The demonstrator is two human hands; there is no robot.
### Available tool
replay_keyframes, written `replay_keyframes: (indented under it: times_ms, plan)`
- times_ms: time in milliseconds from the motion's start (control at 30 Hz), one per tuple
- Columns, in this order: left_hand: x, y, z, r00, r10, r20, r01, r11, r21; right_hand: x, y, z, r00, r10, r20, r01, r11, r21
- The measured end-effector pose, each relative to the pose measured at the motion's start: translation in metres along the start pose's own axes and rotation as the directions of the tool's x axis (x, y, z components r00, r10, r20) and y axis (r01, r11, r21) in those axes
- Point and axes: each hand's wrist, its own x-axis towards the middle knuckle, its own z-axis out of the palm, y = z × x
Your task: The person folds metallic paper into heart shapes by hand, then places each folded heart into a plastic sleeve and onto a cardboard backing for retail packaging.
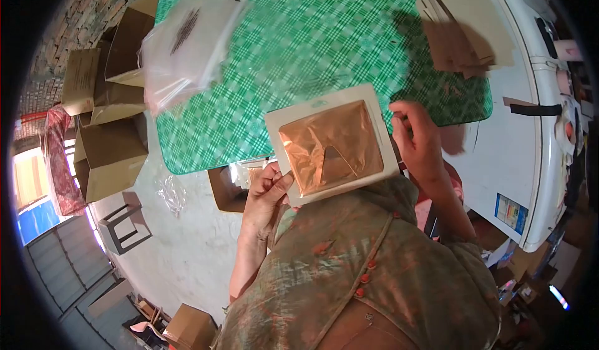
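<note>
My left hand [268, 194] is closed on the lower left edge of a cream cardboard window box [379, 113]. Its large window shows shiny, crinkled orange-brown film [306, 141], with a darker triangular gap near the lower middle. The box is tilted slightly and held in front of my chest, over the table's near edge. Beside the box's right edge is my right hand [418, 135]. Its fingers are loosely curled, with a gap between thumb and forefinger, and nothing I can make out is in them.
A green checked tablecloth [324, 44] covers the table. Clear plastic bags [187, 50] lie stacked at its left, flat cardboard pieces [446, 38] at the far right. Open cartons [112, 156] stand on the left. A white appliance [499, 156] borders the right; a grey frame [125, 228] is on the floor.
</note>
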Motion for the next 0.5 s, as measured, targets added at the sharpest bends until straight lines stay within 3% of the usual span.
replay_keyframes:
  times_ms: [167, 267, 300, 367, 500]
  plan:
    - [-0.010, -0.008, -0.020, 0.991, -0.077, -0.108, 0.083, 0.995, 0.049, -0.028, 0.001, 0.003, 0.964, 0.245, 0.099, -0.263, 0.929, 0.259]
    - [-0.013, -0.017, -0.023, 0.977, -0.132, -0.166, 0.134, 0.991, -0.004, -0.045, 0.002, -0.004, 0.920, 0.352, 0.172, -0.386, 0.889, 0.248]
    - [-0.011, -0.014, -0.027, 0.988, -0.138, -0.075, 0.137, 0.990, -0.027, -0.050, 0.005, -0.005, 0.904, 0.385, 0.186, -0.423, 0.870, 0.254]
    - [-0.005, -0.016, -0.014, 0.996, -0.071, -0.053, 0.063, 0.989, -0.137, -0.060, 0.015, -0.001, 0.854, 0.442, 0.275, -0.518, 0.777, 0.358]
    - [0.000, -0.004, 0.009, 0.999, 0.033, -0.040, -0.037, 0.995, -0.089, -0.055, -0.002, 0.003, 0.748, 0.535, 0.393, -0.664, 0.621, 0.417]
